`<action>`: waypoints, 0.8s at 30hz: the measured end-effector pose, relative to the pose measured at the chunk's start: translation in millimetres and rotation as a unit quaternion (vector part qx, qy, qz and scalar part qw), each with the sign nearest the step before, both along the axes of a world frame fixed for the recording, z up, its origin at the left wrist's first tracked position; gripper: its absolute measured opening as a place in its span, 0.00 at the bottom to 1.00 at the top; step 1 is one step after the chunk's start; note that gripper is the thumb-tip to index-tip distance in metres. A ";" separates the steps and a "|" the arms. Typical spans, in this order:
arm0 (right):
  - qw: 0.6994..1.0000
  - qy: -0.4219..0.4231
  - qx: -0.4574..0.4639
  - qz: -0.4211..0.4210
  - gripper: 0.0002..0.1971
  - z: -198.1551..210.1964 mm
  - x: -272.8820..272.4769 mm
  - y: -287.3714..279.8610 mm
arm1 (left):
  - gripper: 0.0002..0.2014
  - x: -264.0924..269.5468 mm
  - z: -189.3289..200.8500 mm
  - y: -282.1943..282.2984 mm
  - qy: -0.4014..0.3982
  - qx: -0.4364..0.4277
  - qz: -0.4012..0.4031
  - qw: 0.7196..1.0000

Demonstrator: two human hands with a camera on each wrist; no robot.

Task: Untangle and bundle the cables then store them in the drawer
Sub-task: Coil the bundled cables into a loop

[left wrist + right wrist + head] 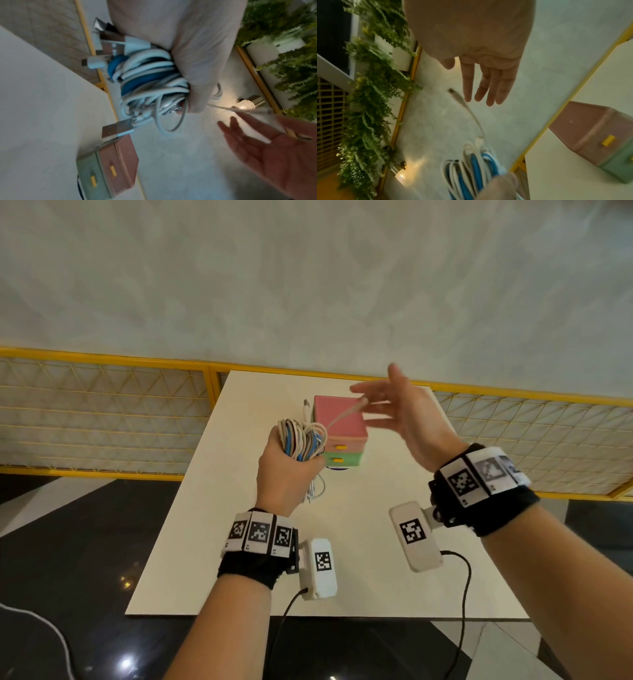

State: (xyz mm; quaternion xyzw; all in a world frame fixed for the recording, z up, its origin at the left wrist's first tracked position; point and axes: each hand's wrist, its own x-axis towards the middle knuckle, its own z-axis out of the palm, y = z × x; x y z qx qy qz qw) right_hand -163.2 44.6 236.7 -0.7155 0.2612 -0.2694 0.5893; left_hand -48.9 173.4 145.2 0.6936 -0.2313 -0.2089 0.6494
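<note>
The cable bundle (301,441) sits gripped in the left hand (286,474), its loose end (346,414) slanting toward the empty, straight-fingered right hand (407,419).

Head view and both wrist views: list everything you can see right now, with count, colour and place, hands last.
cable bundle: one, white and blue coils, gripped in the left hand above the table
loose cable end: one, white, running from the bundle up toward the right hand's fingers
drawer unit: one, pink top drawer over a green one, yellow handles, both closed, at the far middle of the table
table: one, cream white
railing: yellow, mesh panels, behind the table
plants: green, along the wall
left hand: holds the bundle
right hand: fingers straight, beside the loose end
</note>
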 end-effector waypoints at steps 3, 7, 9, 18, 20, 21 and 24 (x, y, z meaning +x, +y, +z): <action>0.971 0.093 -0.219 0.026 0.16 7.1 -0.4 1.9 | 0.21 1.1 -3.8 7.2 -0.051 0.041 0.004 0.998; 0.799 0.314 -0.496 0.129 0.16 -16.7 9.8 9.4 | 0.22 0.8 -1.2 9.9 -0.080 0.037 0.001 0.996; 0.807 0.323 -0.480 0.121 0.15 -32.2 15.5 8.6 | 0.23 3.8 -0.4 9.7 -0.076 0.022 0.002 0.997; 0.964 0.167 -0.207 0.003 0.11 -43.5 43.1 19.2 | 0.19 17.2 -0.4 5.6 -0.066 -0.013 0.013 0.998; 0.936 0.200 -0.285 0.040 0.14 -42.7 41.2 18.8 | 0.19 21.8 3.0 4.8 -0.082 -0.019 0.025 0.996; 0.912 0.221 -0.342 0.050 0.14 -44.6 39.2 17.6 | 0.19 24.4 5.6 4.6 -0.091 -0.021 0.029 0.995; 0.857 0.242 -0.455 0.002 0.12 -50.8 32.6 12.1 | 0.20 30.1 13.0 0.8 -0.103 -0.030 0.009 0.994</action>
